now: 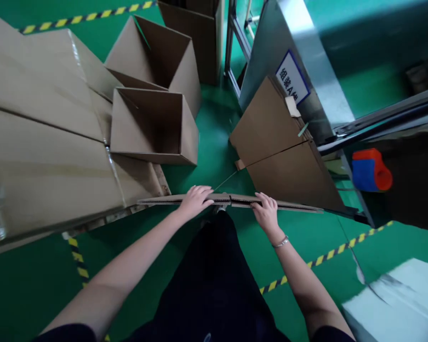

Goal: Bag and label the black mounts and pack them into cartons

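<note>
The left hand (195, 201) and right hand (267, 213) each clamp their grip over the top edge of the flat cardboard (239, 199), upright before the dark trousers (217, 270), one on either half, presumably to keep it from tipping

- Two hands (196, 202) (267, 209)
- Three open cardboard boxes (189, 137) (189, 71) (192, 42)
- Three yellow-black floor stripes (82, 19) (78, 259) (328, 255)
- One sign (292, 77)
- One bracelet (281, 242)
- One red-and-blue object (373, 170)
- Flat cardboard (235, 200) in hand: layers uncountable

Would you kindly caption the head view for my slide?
Left hand and right hand hold flattened cardboard upright near an open box.
</note>
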The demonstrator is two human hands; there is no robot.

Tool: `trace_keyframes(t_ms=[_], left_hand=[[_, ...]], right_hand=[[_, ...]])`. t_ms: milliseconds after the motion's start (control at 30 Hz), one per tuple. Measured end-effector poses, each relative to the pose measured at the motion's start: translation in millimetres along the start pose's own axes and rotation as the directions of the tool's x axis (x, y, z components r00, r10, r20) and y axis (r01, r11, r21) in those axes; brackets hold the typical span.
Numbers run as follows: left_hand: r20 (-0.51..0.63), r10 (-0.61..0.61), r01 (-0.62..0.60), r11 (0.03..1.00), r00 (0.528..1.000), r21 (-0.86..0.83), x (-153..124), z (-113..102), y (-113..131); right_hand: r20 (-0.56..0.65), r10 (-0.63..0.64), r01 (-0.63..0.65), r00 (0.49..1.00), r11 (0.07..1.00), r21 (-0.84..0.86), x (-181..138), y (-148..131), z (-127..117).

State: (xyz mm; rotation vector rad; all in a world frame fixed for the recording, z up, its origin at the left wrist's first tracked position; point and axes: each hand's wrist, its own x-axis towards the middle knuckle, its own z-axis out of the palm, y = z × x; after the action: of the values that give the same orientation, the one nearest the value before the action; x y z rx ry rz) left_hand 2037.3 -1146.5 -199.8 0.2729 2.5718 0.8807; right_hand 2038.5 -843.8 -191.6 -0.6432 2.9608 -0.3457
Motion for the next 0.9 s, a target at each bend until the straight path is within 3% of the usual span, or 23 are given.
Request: trace_keyframes(t_ms=[100,167,233,300,367,433,500,567,600,667,700,767,833,900], left_hand=[[0.329,-0.165,0.186,0.982,0.930,-0.033,-30.2,-15.9,-41.5],[0.425,-0.219,0.241,0.971,0.879,0.002,-41.8,-17.7,-60.2],[0.368,-0.310,0.295,0.951,0.877,0.098,-48.1,-17.3,-75.0],[0.208,-0.391,0.362,0.918,0.897,0.163,-53.2,-18.4,-89.9],[0.075,-0.435,0.420,0.893,0.897,0.159,-60.4,-22.0,-106.0],[0.032,-0.457,0.449,0.882,0.889,0.142,-69.4,-26.0,-119.5],[0.022,-0.480,0.472,0.869,0.877,0.145,-77.2,-27.6,-124.8],[0.023,-0.496,0.483,0.854,0.868,0.190,-81.2,-25.6,-118.6],[0.036,-0.494,0.473,0.849,0.869,0.235,-81.8,-23.3,-111.5],[0.076,-0.476,0.425,0.839,0.876,0.340,-82.4,-18.0,-92.6],[0.099,-0.464,0.397,0.834,0.880,0.385,-83.7,-15.6,-82.2],[0.125,-0.456,0.367,0.827,0.881,0.426,-90.3,-12.9,-62.9],[0.123,-0.480,0.384,0.809,0.868,0.446,-103.1,-13.4,-48.1],[0.104,-0.517,0.423,0.786,0.850,0.451,-118.1,-15.7,-38.4]], right_hand=[[0.025,-0.064,0.064,0.998,0.998,0.002,-2.3,-15.8,4.4],[0.058,-0.120,0.119,0.991,0.993,0.014,0.0,-24.9,9.1],[0.093,-0.173,0.170,0.980,0.985,0.044,0.6,-29.9,14.0],[0.106,-0.204,0.196,0.973,0.977,0.082,-6.2,-30.0,18.6],[0.095,-0.208,0.196,0.973,0.973,0.125,-22.3,-26.3,23.0],[0.095,-0.183,0.164,0.979,0.970,0.180,-44.4,-20.6,27.4],[0.095,-0.081,0.060,0.992,0.978,0.199,-65.6,-14.1,31.9],[0.026,0.143,-0.145,0.989,0.977,0.158,-79.9,-6.7,36.7],[-0.053,0.284,-0.275,0.957,0.952,0.136,-83.4,-2.6,39.2],[-0.214,0.546,-0.515,0.810,0.837,0.184,-84.2,6.3,44.5],[-0.207,0.657,-0.598,0.725,0.749,0.285,-82.7,10.6,46.8],[0.014,0.794,-0.685,0.608,0.515,0.516,-79.2,18.4,48.7],[0.292,0.768,-0.720,0.570,0.295,0.628,-79.4,24.1,43.8],[0.421,0.702,-0.729,0.575,0.205,0.653,-84.5,27.8,30.7]])
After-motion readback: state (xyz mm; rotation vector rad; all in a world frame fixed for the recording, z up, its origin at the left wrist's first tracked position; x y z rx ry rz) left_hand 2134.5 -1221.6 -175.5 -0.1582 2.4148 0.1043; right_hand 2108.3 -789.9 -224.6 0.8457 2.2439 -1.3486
